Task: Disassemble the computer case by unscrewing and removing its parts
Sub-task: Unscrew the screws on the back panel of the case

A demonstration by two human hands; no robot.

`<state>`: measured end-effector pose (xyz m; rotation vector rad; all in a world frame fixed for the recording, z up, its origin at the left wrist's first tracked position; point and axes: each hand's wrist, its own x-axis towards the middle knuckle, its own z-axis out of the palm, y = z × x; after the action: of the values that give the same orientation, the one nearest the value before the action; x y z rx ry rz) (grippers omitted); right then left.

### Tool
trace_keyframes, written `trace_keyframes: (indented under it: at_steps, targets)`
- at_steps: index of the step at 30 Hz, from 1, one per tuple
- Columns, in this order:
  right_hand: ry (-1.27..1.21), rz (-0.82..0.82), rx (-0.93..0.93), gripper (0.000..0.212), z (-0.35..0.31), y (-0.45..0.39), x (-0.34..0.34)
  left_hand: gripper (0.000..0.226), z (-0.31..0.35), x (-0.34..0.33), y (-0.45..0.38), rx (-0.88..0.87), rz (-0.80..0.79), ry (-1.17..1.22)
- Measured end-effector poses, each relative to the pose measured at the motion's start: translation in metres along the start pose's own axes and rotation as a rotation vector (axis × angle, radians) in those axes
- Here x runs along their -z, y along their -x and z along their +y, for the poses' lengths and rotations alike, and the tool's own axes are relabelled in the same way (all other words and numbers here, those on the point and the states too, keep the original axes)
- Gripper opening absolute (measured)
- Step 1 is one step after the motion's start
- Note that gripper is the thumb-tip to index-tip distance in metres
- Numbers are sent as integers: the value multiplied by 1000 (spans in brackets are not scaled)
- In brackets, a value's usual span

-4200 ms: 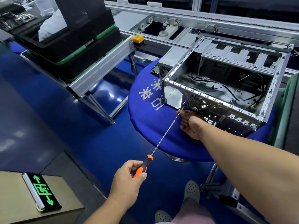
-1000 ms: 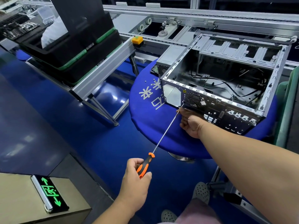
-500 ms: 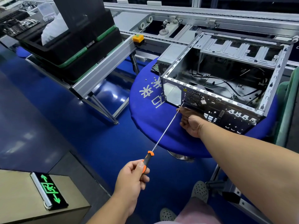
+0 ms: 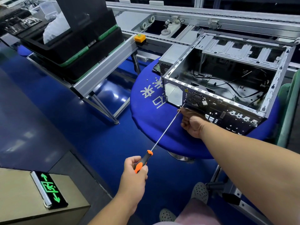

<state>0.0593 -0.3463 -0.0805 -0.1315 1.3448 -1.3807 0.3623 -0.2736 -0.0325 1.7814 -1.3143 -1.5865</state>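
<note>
An open silver computer case (image 4: 274, 82) lies on its side on a round blue table (image 4: 146, 114), rear panel toward me, black cables inside. My left hand (image 4: 134, 172) grips the orange-and-black handle of a long screwdriver (image 4: 165, 129). Its tip touches the rear panel just left of the fan grille (image 4: 195, 99). My right hand (image 4: 191, 123) is curled against the rear panel's lower edge beside the shaft; what its fingers grip is hidden.
A grey power supply (image 4: 168, 60) sits behind the case. Two loose screws (image 4: 151, 78) lie on the table. Black trays (image 4: 78, 41) rest on a conveyor frame at left. A lit exit sign (image 4: 48, 189) lies on a box at bottom left.
The left hand has shifted its grip on the screwdriver handle slightly. The tip stays at the same spot on the rear panel, and the right hand stays put.
</note>
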Motion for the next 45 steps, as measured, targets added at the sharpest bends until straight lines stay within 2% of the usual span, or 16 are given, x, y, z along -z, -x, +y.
trace_keyframes:
  at_steps: [2,4,9,12,17,21,26,27,31,35,41,45]
  targets:
    - [-2,-2,-5,19,0,0,0,27,-4,2,0,-85,36,-127]
    - [-5,-3,-6,18,0,1,1,23,-4,3,-2,-72,43,-140]
    - [-2,-2,-8,17,1,-1,2,16,-3,3,-5,141,-55,222]
    - [-9,-6,-7,17,1,-2,3,23,0,3,-4,261,-87,367]
    - [-15,-13,-5,17,0,0,1,54,8,8,-2,425,-149,452]
    - [-29,1,-10,18,-1,3,0,57,8,8,-1,489,-195,481]
    - [-44,7,-16,18,-2,7,-2,12,5,5,-3,437,-165,578]
    - [-46,4,-16,19,-3,7,-3,10,4,4,-4,403,-140,590]
    - [-43,2,-18,22,-3,10,-6,18,-3,3,-7,269,-72,493]
    - [-57,4,-14,20,-3,9,-7,17,-7,6,-8,208,-62,422]
    - [-68,-6,-6,21,-2,7,-7,18,-8,12,-10,214,-66,420]
    - [-70,4,-7,20,0,6,-9,27,-8,15,-11,254,-61,376]
